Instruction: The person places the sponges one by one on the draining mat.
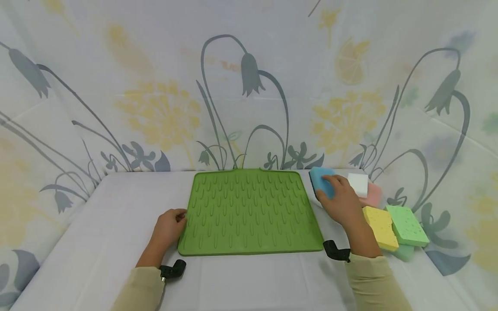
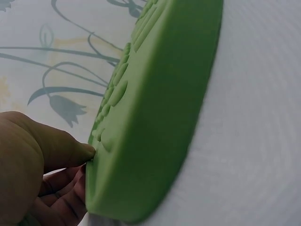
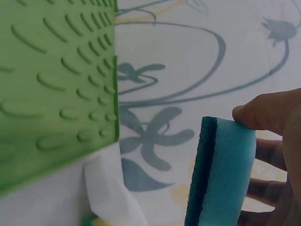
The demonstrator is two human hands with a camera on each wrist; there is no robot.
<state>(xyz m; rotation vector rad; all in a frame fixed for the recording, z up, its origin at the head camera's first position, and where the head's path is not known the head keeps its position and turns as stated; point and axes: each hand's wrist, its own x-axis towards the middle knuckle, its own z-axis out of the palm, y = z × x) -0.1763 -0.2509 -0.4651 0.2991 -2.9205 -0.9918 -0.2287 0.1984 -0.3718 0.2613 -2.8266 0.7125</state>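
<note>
Near the back right corner of the counter (image 1: 241, 280), the right hand's (image 1: 344, 205) fingers grasp a blue sponge (image 1: 319, 178); the left hand's (image 1: 167, 226) fingers pinch the left side of a green mat (image 1: 249, 211) reaching the back edge.

green mat (image 1: 250, 211): rectangular, raised ribs in rows, on bench (image 1: 241, 280), left edge pinched | blue sponge (image 1: 320, 183): dark-blue layer facing mat, held beside its far right corner
</note>
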